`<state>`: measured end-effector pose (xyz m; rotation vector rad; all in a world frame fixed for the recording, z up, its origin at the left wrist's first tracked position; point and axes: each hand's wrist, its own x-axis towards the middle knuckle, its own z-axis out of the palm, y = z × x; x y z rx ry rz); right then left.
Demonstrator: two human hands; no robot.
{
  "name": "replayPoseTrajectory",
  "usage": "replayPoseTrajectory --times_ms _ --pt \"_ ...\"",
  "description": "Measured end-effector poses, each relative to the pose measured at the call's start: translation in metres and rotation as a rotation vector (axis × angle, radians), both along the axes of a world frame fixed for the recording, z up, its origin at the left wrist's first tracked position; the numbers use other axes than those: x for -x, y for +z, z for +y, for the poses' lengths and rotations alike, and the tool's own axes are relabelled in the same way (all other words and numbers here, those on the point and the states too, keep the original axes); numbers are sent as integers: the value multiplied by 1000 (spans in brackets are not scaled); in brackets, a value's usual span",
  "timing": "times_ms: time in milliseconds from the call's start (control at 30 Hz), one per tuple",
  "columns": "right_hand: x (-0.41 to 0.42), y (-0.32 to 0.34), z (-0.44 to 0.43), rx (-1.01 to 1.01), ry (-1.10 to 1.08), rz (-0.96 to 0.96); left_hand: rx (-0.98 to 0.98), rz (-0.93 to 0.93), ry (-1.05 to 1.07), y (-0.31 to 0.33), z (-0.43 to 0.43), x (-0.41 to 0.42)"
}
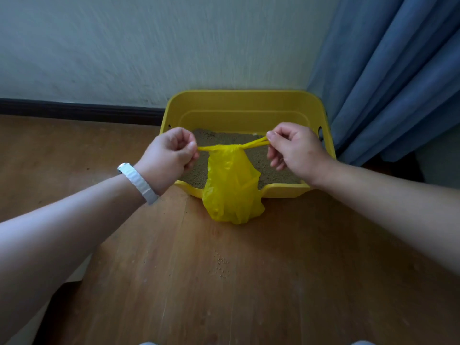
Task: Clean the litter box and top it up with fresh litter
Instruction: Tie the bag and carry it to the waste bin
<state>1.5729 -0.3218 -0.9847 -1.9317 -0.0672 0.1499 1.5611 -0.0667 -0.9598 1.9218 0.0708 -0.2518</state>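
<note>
A yellow litter box (244, 105) stands on the floor against the wall, holding brownish-grey litter (224, 140). In front of it hangs a small yellow plastic bag (231, 188), knotted at the top, its bottom resting on or just above the floor. My left hand (171, 155) pinches the bag's left handle strip. My right hand (293, 148) pinches the right strip. Both strips are pulled taut sideways from the knot. The bag's contents are hidden.
Wooden floor (224, 282) with several scattered litter grains (221, 265) in front of the bag. A pale wall with a dark skirting board (79, 110) runs behind. A blue curtain (398, 70) hangs at the right, touching the box's right side.
</note>
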Motion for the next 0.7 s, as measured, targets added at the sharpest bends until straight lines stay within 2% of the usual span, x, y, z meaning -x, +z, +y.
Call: replayPoseTrajectory --times_ms 67,133,333,467,567,700 --pt "-3 -3 -11 43 -25 6 -319 -47 -96 -8 12 2" --pt "-4 -5 -21 96 -37 8 -415 -16 -97 -12 22 3" --pt "-8 -13 -46 188 -92 35 -293 87 37 -8 42 -3" --pt "-7 -19 -63 256 -150 40 -268 137 52 -9 49 -1" --pt "-6 -21 -66 321 -156 -4 -264 83 41 -4 45 0" --pt "-14 1 -55 282 -125 -97 -209 -19 75 11 34 -4"
